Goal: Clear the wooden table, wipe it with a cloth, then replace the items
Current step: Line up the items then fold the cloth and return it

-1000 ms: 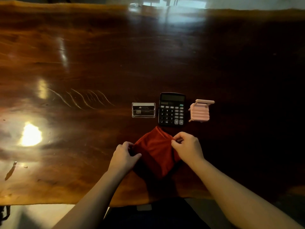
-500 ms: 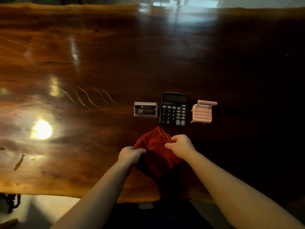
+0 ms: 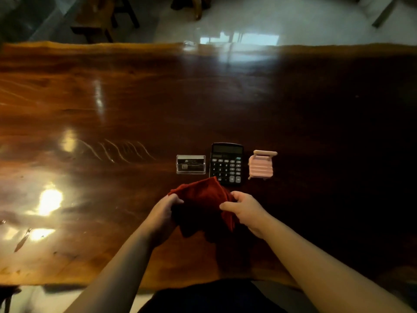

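A dark red cloth (image 3: 203,195) is bunched between both hands, raised slightly above the near part of the glossy wooden table (image 3: 135,105). My left hand (image 3: 164,211) grips its left edge and my right hand (image 3: 243,208) grips its right edge. Just beyond the cloth lie three items in a row: a clear card holder (image 3: 191,164), a black calculator (image 3: 226,163) and a small pink stand (image 3: 261,166). The cloth's top corner overlaps the calculator's near edge in this view.
Bright light glares off the table's left side (image 3: 49,199). A small dark scrap (image 3: 22,240) lies near the left front edge. Beyond the far edge are a wooden chair (image 3: 101,16) and pale floor (image 3: 293,19).
Both hands have lifted and gathered the cloth closer together. The view has tilted up, showing the table's far edge and the floor. The three items have not moved.
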Action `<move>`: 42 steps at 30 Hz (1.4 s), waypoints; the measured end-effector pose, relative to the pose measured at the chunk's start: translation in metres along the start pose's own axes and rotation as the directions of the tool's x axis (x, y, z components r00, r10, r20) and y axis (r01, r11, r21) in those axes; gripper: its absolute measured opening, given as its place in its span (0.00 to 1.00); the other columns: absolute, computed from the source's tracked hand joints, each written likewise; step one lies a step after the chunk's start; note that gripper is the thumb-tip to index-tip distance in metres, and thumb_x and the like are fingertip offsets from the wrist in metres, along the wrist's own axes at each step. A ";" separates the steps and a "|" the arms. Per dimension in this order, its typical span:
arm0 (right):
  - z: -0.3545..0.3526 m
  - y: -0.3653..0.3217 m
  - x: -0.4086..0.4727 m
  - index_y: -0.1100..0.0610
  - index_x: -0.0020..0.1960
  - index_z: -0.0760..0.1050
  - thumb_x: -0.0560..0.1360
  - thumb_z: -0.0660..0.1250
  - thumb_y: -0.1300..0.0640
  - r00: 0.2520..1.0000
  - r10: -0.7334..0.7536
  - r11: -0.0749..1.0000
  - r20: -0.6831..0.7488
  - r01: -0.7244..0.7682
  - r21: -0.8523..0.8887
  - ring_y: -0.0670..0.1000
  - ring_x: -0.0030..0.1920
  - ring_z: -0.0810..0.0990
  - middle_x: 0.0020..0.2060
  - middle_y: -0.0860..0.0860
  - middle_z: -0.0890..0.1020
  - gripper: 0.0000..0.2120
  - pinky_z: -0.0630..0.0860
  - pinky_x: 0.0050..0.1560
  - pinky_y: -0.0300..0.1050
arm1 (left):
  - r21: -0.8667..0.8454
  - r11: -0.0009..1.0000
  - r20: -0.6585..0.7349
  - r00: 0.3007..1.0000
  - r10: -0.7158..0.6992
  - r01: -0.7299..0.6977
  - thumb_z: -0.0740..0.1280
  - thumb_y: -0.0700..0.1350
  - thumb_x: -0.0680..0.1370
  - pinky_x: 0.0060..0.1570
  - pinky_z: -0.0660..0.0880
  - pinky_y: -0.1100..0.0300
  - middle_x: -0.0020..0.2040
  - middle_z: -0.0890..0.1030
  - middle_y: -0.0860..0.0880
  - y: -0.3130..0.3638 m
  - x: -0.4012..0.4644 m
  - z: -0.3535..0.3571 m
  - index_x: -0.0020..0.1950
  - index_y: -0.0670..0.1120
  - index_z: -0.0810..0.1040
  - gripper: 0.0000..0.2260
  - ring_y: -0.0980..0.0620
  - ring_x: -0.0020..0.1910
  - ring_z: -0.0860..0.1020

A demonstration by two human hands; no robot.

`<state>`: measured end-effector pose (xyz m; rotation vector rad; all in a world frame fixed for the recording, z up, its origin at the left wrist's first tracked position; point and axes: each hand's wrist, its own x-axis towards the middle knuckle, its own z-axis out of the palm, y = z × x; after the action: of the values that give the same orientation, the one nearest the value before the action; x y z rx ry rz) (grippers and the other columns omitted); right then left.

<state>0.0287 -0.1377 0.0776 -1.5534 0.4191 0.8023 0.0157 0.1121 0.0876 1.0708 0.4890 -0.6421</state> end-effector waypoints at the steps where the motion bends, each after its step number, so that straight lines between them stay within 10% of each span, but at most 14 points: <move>1: 0.001 -0.002 -0.009 0.53 0.60 0.81 0.75 0.75 0.57 1.000 -0.010 0.999 -0.006 0.010 0.053 0.51 0.50 0.87 0.51 0.52 0.88 0.14 0.83 0.52 0.51 | 0.012 1.000 0.060 0.998 0.010 -0.010 0.68 0.45 0.69 0.41 0.76 0.54 0.42 0.76 0.43 0.010 -0.004 0.000 0.49 0.41 0.74 0.12 0.47 0.40 0.78; 9: 0.025 -0.019 -0.086 0.52 0.66 0.80 0.62 0.76 0.28 0.965 -0.168 0.933 -0.203 0.222 0.283 0.53 0.64 0.81 0.61 0.51 0.85 0.40 0.70 0.71 0.58 | 0.224 0.975 0.390 0.917 -0.087 -0.004 0.72 0.53 0.71 0.55 0.77 0.40 0.62 0.81 0.41 0.070 -0.032 0.040 0.65 0.54 0.79 0.22 0.37 0.60 0.79; 16: 0.031 0.004 -0.168 0.47 0.67 0.81 0.72 0.73 0.35 0.957 -0.198 0.776 -0.212 0.286 0.562 0.56 0.66 0.80 0.65 0.53 0.82 0.27 0.69 0.72 0.63 | 0.404 0.906 0.529 0.841 -0.115 -0.130 0.60 0.37 0.80 0.42 0.79 0.61 0.45 0.87 0.47 0.073 -0.058 0.120 0.67 0.44 0.74 0.16 0.52 0.45 0.85; 19: 0.022 0.030 -0.207 0.52 0.69 0.79 0.74 0.74 0.41 0.943 -0.240 0.687 -0.232 0.334 0.646 0.60 0.69 0.78 0.67 0.59 0.80 0.27 0.69 0.72 0.63 | 0.383 0.915 0.651 0.740 -0.169 -0.129 0.65 0.42 0.77 0.46 0.81 0.54 0.57 0.83 0.41 0.065 -0.083 0.144 0.64 0.51 0.80 0.16 0.43 0.54 0.83; 24: -0.002 0.078 -0.276 0.64 0.71 0.75 0.75 0.75 0.55 0.908 -0.195 0.623 -0.371 0.406 0.669 0.62 0.68 0.78 0.67 0.64 0.79 0.27 0.73 0.69 0.58 | 0.497 0.842 0.731 0.625 -0.276 -0.209 0.70 0.43 0.73 0.40 0.81 0.56 0.47 0.85 0.46 0.039 -0.104 0.205 0.49 0.50 0.84 0.07 0.46 0.46 0.84; 36: -0.119 0.212 -0.434 0.49 0.53 0.83 0.71 0.78 0.57 0.391 -0.051 0.697 -0.919 0.673 0.248 0.56 0.55 0.85 0.51 0.55 0.87 0.12 0.82 0.54 0.51 | 0.463 0.518 0.882 0.320 -0.345 -0.719 0.67 0.39 0.80 0.42 0.81 0.53 0.51 0.84 0.46 -0.120 -0.126 0.432 0.53 0.53 0.77 0.08 0.45 0.49 0.84; 42: -0.203 0.269 -0.496 0.44 0.58 0.82 0.65 0.81 0.44 0.293 0.031 0.749 -0.956 0.626 0.217 0.53 0.54 0.86 0.53 0.50 0.87 0.22 0.83 0.49 0.45 | 0.374 0.263 0.908 0.294 -0.298 -0.890 0.70 0.42 0.78 0.50 0.80 0.48 0.48 0.84 0.54 -0.201 -0.145 0.541 0.53 0.54 0.78 0.07 0.55 0.48 0.83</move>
<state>-0.4468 -0.4700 0.2282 -1.2715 1.0378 -0.6742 -0.1957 -0.4124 0.2719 1.5821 -1.4763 -0.9385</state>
